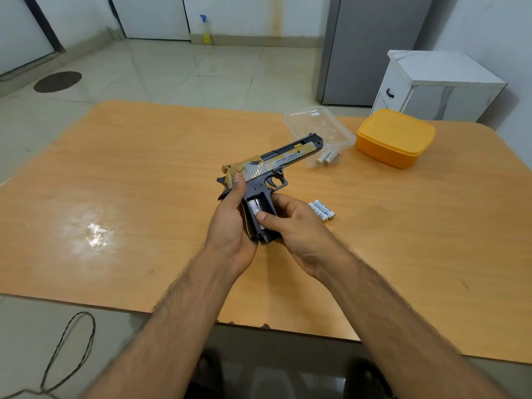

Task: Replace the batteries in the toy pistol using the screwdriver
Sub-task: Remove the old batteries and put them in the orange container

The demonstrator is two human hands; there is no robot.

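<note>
Holding the toy pistol (270, 168) above the middle of the orange worktop (144, 182), the left hand (230, 223) wraps its grip round the back of the handle, the barrel's long axis running up and right from the hands. In this head view, the right hand (290, 226) cups the handle's front, its thumb pressing a white battery (255, 207) in the open compartment. Two spare batteries (322, 210) lie just right of the pistol, nearer the right hand; no screwdriver is visible.
</note>
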